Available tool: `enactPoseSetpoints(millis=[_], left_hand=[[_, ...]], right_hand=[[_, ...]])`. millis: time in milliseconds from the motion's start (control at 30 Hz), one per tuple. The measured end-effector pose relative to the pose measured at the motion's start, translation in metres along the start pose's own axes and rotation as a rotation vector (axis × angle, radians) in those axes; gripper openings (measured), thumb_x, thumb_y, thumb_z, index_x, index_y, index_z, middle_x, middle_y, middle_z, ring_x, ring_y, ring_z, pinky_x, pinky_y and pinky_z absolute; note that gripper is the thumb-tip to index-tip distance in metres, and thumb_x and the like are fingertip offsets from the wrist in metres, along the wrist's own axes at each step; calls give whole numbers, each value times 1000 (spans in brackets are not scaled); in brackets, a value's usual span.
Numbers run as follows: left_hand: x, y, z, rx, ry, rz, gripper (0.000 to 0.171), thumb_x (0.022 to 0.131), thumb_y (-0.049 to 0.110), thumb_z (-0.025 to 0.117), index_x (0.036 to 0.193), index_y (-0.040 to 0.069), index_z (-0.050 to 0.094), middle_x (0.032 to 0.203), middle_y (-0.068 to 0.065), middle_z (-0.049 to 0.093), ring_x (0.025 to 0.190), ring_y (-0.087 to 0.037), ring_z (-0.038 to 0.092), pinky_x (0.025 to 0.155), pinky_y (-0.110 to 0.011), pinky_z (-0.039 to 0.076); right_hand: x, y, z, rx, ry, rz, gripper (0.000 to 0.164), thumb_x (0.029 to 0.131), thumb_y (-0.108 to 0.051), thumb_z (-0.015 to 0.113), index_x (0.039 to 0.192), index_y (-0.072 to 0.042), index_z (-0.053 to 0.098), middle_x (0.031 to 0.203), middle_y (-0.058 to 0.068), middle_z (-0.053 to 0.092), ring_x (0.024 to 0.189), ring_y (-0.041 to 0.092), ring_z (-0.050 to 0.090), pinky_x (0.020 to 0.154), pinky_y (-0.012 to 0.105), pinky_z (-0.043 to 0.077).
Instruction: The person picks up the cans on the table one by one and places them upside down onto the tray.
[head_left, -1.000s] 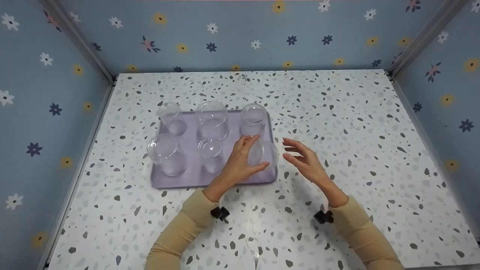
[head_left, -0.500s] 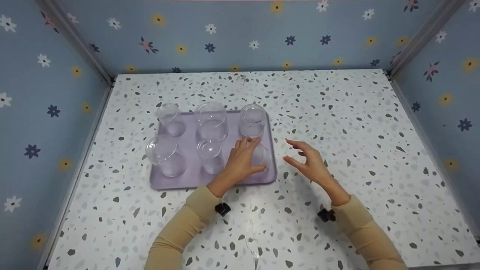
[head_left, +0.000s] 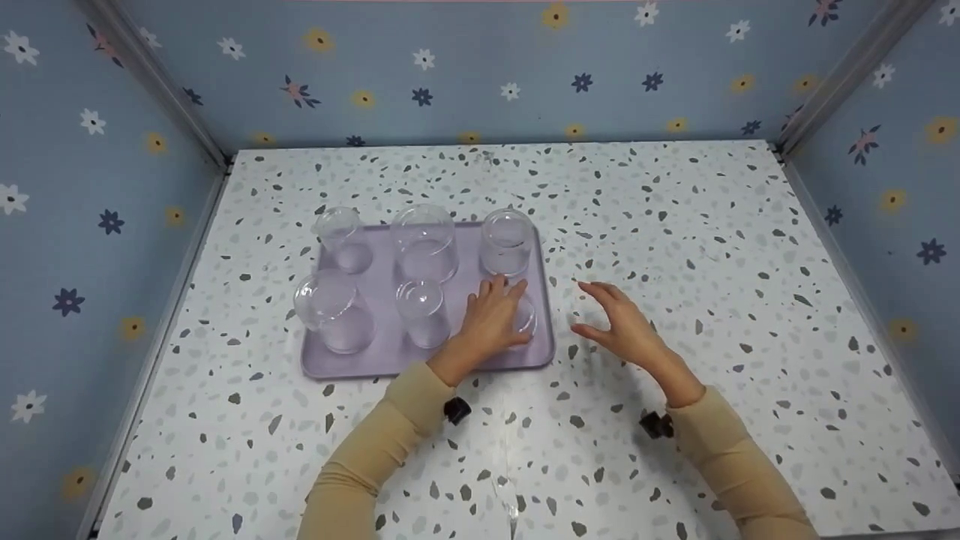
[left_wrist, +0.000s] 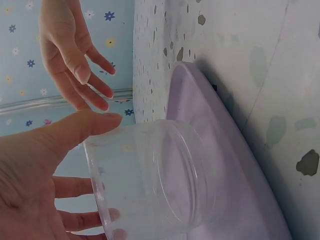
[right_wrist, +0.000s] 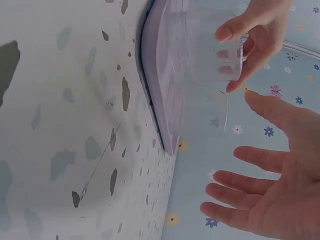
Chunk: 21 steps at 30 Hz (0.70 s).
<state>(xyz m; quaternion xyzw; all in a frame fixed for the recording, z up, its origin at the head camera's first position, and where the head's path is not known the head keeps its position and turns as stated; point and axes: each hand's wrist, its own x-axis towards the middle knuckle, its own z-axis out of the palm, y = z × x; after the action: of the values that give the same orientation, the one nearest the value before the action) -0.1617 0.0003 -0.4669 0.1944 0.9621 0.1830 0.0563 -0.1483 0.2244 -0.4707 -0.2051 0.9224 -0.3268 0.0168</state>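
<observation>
My left hand (head_left: 487, 321) holds a clear plastic jar (left_wrist: 132, 170) at the front right of the purple tray (head_left: 386, 319). In the left wrist view the thumb is on one side of the jar and the fingers on the other, at its upper end. The ridged neck faces down, close over the tray. From the head view the hand covers much of this jar. My right hand (head_left: 626, 326) hovers just right of the tray, fingers spread and loosely bent, with nothing in it. Behind the held jar stands another clear jar (head_left: 507, 241).
Several more clear containers stand on the tray: a wide one (head_left: 425, 244) at the back middle, a narrow one (head_left: 421, 311) at the front middle, and others on the left. The speckled table (head_left: 690, 240) is bounded by flowered panels (head_left: 480, 67) at the back and sides.
My left hand has lowered the jar onto or close to the tray's front right, drawing it slightly left. The right hand has shifted slightly right and its thumb and fingers have spread wider.
</observation>
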Motion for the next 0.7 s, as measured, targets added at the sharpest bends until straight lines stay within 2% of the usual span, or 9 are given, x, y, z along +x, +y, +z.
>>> enactPoseSetpoints(millis=[167,367,567,700], left_hand=[[7,2,1,38,-51,-21,82,64,36,76,133,9,39,123,-18,39,109,-32,38,80,-44,40],[13,5,2,71,-97,-38,82,64,37,76,133,9,40,122,-15,40,110,-30,38,81,-44,39],[17,9,3,110,-147,-51,82,66,39,74,133,10,39,124,-14,40,112,-29,36,84,-45,38],[17,9,3,116,-145,-46,83,66,41,74,134,9,38,126,-14,39,114,-29,36,86,-45,37]], right_hand=[[0,2,-6,-110,-81,51,72,79,-27,67,136,-2,31,135,29,27,120,43,30,93,54,30],[3,8,-11,-262,-107,89,80,77,-31,68,138,-3,26,137,29,21,123,47,20,95,61,19],[9,12,-19,-315,-124,141,84,76,-33,68,140,-4,22,139,28,17,125,48,13,94,65,12],[17,14,-26,-331,-124,176,85,77,-35,67,140,-4,19,140,28,13,126,47,10,95,64,9]])
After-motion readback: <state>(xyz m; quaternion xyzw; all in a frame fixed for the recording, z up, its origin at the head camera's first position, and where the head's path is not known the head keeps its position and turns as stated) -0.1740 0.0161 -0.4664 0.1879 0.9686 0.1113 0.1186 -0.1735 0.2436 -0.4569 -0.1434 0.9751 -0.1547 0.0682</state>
